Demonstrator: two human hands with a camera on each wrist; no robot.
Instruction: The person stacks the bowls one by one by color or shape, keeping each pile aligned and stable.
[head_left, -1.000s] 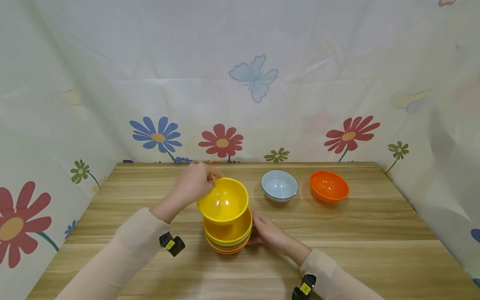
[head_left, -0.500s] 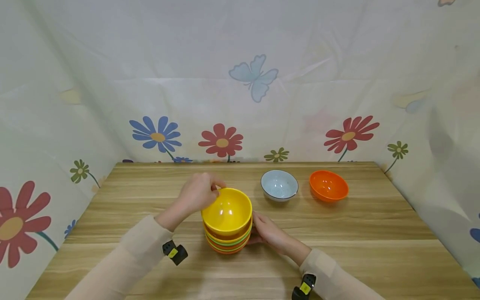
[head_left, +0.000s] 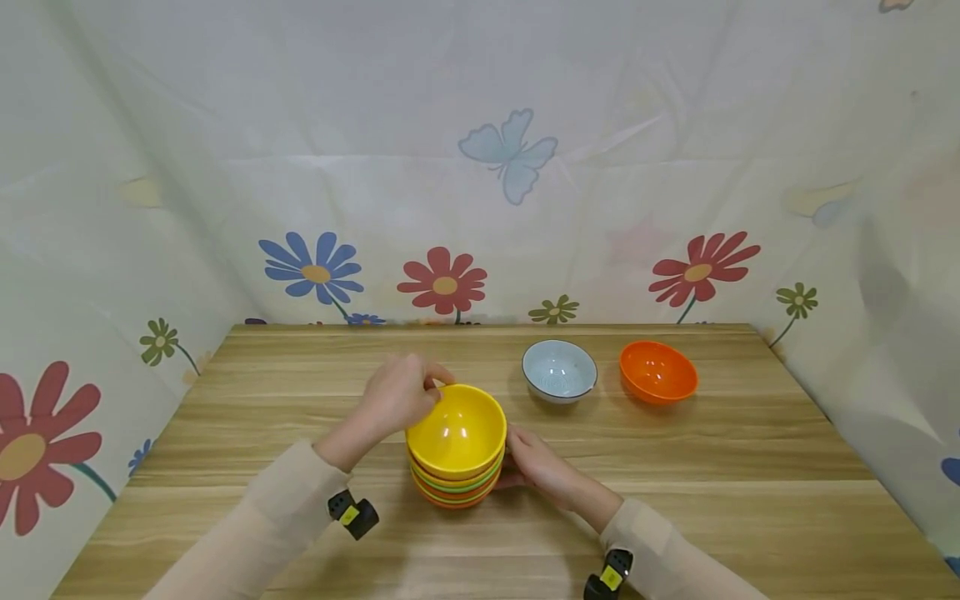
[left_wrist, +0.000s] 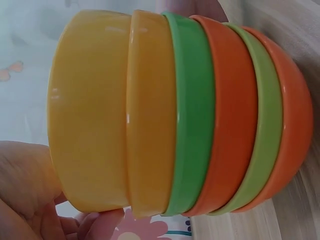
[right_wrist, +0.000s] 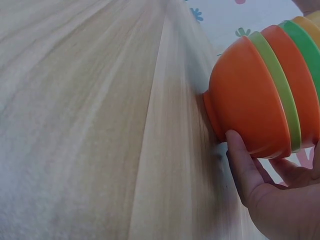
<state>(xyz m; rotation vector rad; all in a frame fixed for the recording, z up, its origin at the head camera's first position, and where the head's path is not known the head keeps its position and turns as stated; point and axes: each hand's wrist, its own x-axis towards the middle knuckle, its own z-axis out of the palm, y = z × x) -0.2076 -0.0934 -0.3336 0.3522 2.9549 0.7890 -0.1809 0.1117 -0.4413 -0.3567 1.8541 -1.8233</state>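
In the head view a stack of nested bowls (head_left: 454,492) stands on the table, with orange, green and yellow layers. My left hand (head_left: 399,393) pinches the far left rim of the topmost yellow bowl (head_left: 459,433), which sits in the stack. In the left wrist view the yellow bowl's wall (left_wrist: 90,110) rises well above the second yellow bowl (left_wrist: 150,115). My right hand (head_left: 542,468) holds the stack's right side. Its thumb lies against the lowest orange bowl (right_wrist: 245,100) in the right wrist view; the other fingers are partly hidden behind the bowls.
A pale blue bowl (head_left: 559,371) with a dark rim stands behind the stack to the right. Farther right is an orange bowl (head_left: 658,373). The wood-grain table (head_left: 750,500) ends at a flower-printed curtain (head_left: 360,183) at the back and sides.
The left hand has lowered the yellow bowl, moving slightly right and nearer, from above the stack into it. The right hand has stayed at the stack's side.
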